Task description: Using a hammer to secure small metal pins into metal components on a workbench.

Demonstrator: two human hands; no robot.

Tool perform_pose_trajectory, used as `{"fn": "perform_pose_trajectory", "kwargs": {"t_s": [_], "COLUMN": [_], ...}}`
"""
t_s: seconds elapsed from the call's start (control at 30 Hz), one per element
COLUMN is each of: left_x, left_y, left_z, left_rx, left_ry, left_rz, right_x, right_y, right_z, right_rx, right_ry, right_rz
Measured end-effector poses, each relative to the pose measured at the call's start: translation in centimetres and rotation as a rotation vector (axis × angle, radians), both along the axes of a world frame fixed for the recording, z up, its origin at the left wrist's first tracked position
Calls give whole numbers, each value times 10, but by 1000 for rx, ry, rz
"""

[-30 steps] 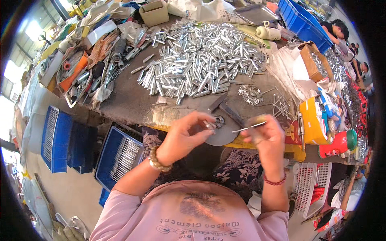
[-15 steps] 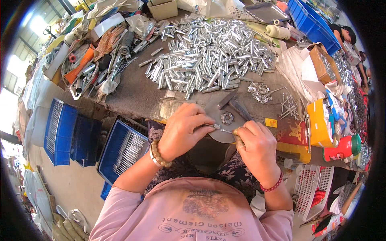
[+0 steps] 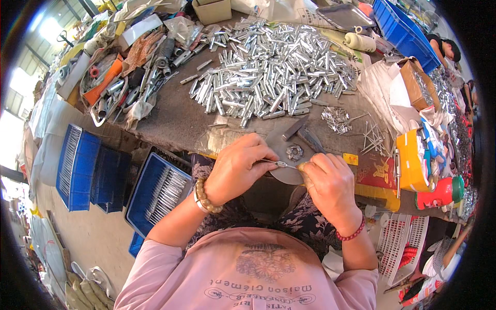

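Note:
Above the bench's near edge, my left hand (image 3: 242, 168) pinches a small silvery metal fitting (image 3: 280, 164). My right hand (image 3: 330, 181) grips a thin metal pin (image 3: 292, 167) between thumb and fingers, its tip meeting the fitting's end. How deep the pin sits in it is too small to tell. Just behind the fingertips lie a round grey metal plate (image 3: 289, 177), a small ring-shaped metal part (image 3: 294, 152) and a hammer (image 3: 305, 135). A large heap of silvery metal tubes (image 3: 274, 72) covers the bench farther back.
Small pins (image 3: 336, 120) and longer nails (image 3: 373, 138) lie on the right of the bench. Blue crates (image 3: 155, 196) of metal rods stand at left. Tools and bags (image 3: 134, 67) crowd the far left. A yellow box (image 3: 411, 160) and red jar (image 3: 442, 192) stand at right.
My right hand has brought the pin leftward against the fitting, closing the small gap between them. My left hand keeps its pinch and has hardly moved.

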State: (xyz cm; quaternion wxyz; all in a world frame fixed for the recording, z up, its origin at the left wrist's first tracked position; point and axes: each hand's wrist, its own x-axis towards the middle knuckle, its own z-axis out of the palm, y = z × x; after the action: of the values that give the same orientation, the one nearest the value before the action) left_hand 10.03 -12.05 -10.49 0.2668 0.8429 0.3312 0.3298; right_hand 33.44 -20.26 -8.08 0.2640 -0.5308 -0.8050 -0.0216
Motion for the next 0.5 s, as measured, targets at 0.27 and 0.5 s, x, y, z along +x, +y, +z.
{"fn": "perform_pose_trajectory", "kwargs": {"t_s": [0.27, 0.5], "left_x": [1, -4], "left_y": [1, 2], "left_z": [0, -1], "left_rx": [-137, -200], "left_ry": [-83, -37], "left_rz": [-44, -44], "right_x": [-4, 39], "right_y": [5, 15], "right_z": [0, 3], "right_rx": [11, 57], "right_ry": [-81, 145], "right_rz": [37, -257]}}
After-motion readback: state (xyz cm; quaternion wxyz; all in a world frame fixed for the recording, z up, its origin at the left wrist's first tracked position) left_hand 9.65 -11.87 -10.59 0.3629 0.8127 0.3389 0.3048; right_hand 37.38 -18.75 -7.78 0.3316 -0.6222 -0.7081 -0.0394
